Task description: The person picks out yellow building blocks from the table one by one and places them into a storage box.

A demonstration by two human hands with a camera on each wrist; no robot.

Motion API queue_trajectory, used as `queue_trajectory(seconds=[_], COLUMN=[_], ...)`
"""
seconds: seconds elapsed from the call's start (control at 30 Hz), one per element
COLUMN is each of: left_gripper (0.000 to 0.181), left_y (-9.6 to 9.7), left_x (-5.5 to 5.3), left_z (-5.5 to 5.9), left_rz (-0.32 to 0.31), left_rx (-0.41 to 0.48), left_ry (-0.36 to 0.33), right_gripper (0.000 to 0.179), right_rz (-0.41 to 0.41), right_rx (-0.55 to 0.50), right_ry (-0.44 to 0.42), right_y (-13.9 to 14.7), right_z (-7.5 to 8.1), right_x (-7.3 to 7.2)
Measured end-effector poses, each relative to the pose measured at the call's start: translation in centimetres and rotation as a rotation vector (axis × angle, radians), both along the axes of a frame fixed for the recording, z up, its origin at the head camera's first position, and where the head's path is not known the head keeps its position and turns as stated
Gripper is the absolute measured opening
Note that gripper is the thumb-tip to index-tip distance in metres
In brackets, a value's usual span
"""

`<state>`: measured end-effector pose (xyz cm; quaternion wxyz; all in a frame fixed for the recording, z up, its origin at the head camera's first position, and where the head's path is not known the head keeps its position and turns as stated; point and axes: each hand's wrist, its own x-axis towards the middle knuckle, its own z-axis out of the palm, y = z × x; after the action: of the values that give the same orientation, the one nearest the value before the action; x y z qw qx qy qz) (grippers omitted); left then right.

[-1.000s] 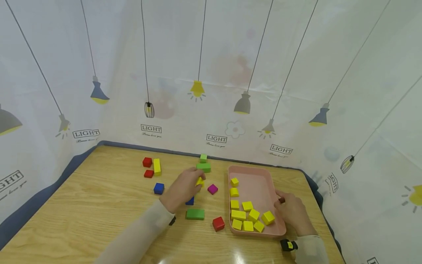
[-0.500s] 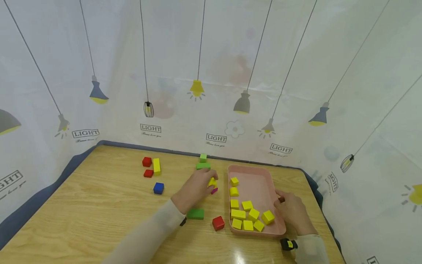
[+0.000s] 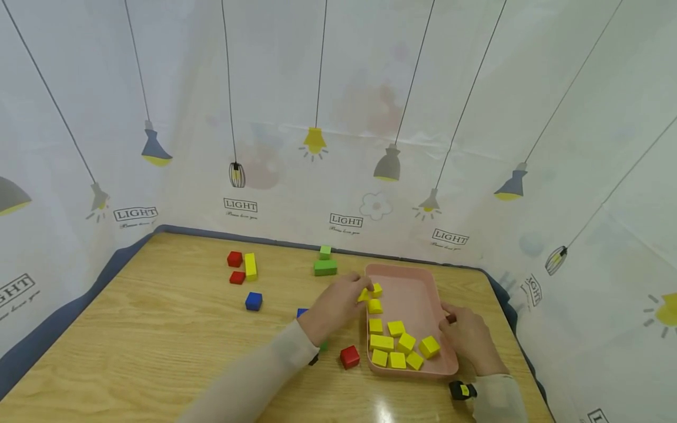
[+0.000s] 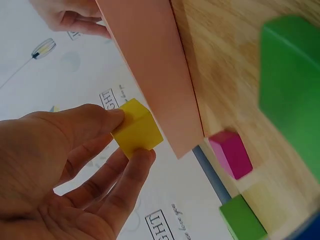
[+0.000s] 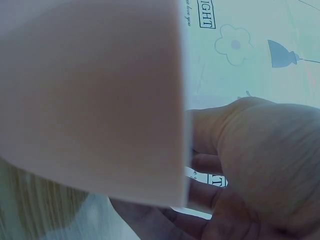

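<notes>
Thumb and fingertips of my left hand (image 3: 337, 306) pinch a yellow block (image 4: 138, 129). In the head view that hand is at the left rim of a pink tray (image 3: 415, 299), and the left wrist view has the block close beside the tray's outer wall. Several yellow blocks (image 3: 382, 343) lie in the tray, mostly toward its near end. My right hand (image 3: 469, 342) grips the tray's right side, with its fingertips partly hidden behind the wall in the right wrist view. A magenta block (image 4: 231, 154) rests on the table below the left hand, which covers it in the head view.
A red block (image 3: 349, 357) lies just left of the tray. Two green blocks (image 3: 325, 268) are near the table's back edge. Farther left are a blue block (image 3: 254, 301), two red blocks (image 3: 235, 259) and a long yellow block (image 3: 251, 267). Another blue block (image 3: 302, 312) is partly covered by the left hand.
My left hand has carried the yellow block rightward, from over the middle of the table, past the magenta block, to the tray's left rim. The right hand and tray have stayed put.
</notes>
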<state>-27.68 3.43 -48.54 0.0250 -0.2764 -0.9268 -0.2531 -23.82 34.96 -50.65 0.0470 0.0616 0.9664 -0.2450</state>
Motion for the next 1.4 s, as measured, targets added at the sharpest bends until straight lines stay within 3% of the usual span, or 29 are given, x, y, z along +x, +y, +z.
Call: queue_trajectory(seconds=[0.4, 0.6, 0.8, 1.1, 1.4], left_gripper=[0.028, 0.024, 0.026, 0.034, 0.034], left_y=[3.5, 5.1, 6.1, 6.3, 5.5], left_x=[0.4, -0.1, -0.3, -0.3, -0.5], left_z=[-0.2, -1.2, -1.4, -1.4, -1.2], left_rz=[-0.071, -0.116, -0.117, -0.076, -0.071], left_rx=[0.012, -0.029, -0.040, -0.105, -0.078], left_ry=[-0.029, 0.094, 0.071, 0.033, 0.022], right_gripper=[0.060, 0.059, 0.058, 0.059, 0.058], right_rz=[0.000, 0.023, 0.044, 0.053, 0.035], right_rx=[-0.011, -0.012, -0.008, 0.000, -0.002], right_ry=[-0.008, 0.027, 0.056, 0.044, 0.045], right_y=[0.1, 0.3, 0.5, 0.4, 0.3], right_z=[0.0, 0.0, 0.1, 0.1, 0.0], right_x=[0.0, 0.1, 0.3, 0.2, 0.2])
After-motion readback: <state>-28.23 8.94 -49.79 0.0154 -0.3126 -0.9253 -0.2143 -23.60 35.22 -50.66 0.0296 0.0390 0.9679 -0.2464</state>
